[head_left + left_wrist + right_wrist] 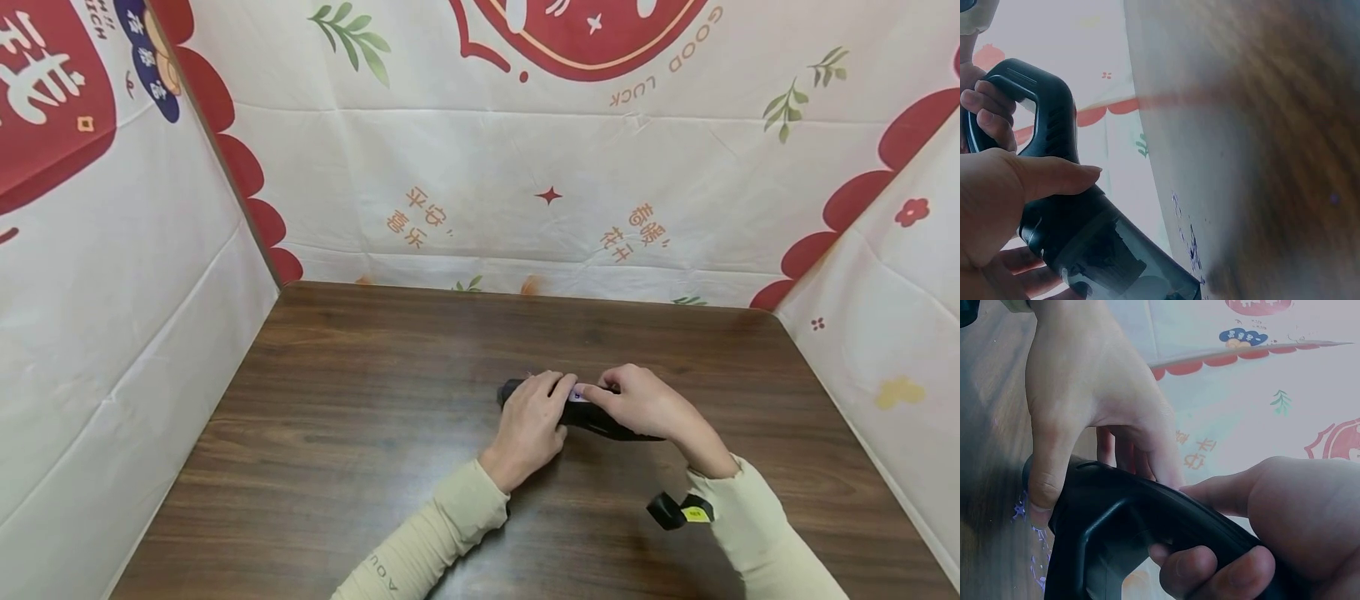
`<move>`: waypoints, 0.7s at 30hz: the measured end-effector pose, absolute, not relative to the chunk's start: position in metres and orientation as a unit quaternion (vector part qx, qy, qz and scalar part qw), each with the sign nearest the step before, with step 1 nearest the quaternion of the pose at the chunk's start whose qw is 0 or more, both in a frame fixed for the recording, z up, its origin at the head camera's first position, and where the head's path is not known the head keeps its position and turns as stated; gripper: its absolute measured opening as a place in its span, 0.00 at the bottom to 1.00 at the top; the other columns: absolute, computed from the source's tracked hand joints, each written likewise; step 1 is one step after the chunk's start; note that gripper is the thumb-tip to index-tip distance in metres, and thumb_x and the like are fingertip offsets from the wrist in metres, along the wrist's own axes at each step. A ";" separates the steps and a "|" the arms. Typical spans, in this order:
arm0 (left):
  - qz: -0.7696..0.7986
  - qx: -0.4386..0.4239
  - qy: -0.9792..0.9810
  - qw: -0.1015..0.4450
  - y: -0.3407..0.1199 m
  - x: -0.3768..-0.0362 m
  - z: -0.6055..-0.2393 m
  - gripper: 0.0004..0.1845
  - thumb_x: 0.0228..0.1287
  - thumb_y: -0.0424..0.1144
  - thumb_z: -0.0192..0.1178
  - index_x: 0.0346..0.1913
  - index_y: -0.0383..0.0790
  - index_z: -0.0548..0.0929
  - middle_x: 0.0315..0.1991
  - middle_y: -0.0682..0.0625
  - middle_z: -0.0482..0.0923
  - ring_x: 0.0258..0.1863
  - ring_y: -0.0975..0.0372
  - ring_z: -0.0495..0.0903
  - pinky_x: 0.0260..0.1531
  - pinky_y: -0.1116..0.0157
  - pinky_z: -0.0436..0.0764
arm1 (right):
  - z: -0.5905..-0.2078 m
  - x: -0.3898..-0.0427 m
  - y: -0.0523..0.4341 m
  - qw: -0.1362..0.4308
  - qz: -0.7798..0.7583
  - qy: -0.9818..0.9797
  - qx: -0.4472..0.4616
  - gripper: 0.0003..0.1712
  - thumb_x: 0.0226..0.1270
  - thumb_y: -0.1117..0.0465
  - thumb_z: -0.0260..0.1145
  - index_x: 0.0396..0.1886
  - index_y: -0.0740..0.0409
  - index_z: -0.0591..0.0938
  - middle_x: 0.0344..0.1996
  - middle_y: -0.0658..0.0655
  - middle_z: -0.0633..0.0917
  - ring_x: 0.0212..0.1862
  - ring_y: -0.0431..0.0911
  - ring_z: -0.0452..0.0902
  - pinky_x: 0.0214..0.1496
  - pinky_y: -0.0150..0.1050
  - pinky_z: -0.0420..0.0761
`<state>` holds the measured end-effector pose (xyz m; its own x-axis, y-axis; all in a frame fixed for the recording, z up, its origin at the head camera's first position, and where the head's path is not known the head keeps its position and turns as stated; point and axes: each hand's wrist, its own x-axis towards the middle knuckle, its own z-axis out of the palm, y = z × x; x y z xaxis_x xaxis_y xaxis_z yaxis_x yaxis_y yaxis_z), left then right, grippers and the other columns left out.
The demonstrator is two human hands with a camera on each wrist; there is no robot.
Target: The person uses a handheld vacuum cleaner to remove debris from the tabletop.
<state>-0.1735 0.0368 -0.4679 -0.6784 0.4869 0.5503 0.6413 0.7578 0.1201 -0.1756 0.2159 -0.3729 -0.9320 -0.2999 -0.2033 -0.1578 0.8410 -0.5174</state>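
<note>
A black handheld vacuum cleaner (607, 423) is held low over the brown table, its nozzle end toward the left. My left hand (528, 425) grips the body near the clear dust cup (1116, 256), with the thumb on one side and the fingers on the other. Around the loop handle (1054, 106) curl the fingers of my right hand (648, 404), whose thumb lies along the top by a small light label. Purple scraps (1038, 556) are scattered on the table close to the nozzle. The nozzle's tip is partly hidden behind my left hand in the head view.
The wood-grain table (337, 467) reaches to printed white cloth walls at the back (480, 150), left and right. From the right sleeve's cuff sticks out a black wrist device (667, 510) with a yellow label.
</note>
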 end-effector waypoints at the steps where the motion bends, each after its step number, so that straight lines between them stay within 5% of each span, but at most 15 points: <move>1: -0.152 -0.313 -0.902 0.253 0.037 -0.173 -0.468 0.35 0.45 0.40 0.76 0.60 0.41 0.77 0.53 0.50 0.80 0.57 0.59 0.79 0.61 0.61 0.77 | -0.373 -0.174 0.217 0.138 -0.255 0.949 -0.121 0.25 0.73 0.44 0.58 0.20 0.55 0.76 0.14 0.47 0.69 0.18 0.41 0.64 0.21 0.34 0.65; 21: -0.111 -0.340 -0.899 0.254 0.050 -0.159 -0.465 0.36 0.49 0.45 0.76 0.62 0.42 0.76 0.55 0.49 0.80 0.57 0.59 0.79 0.60 0.62 0.77 | -0.377 -0.153 0.235 0.123 -0.254 0.954 -0.104 0.23 0.73 0.43 0.59 0.24 0.53 0.81 0.18 0.47 0.72 0.22 0.41 0.68 0.24 0.34 0.68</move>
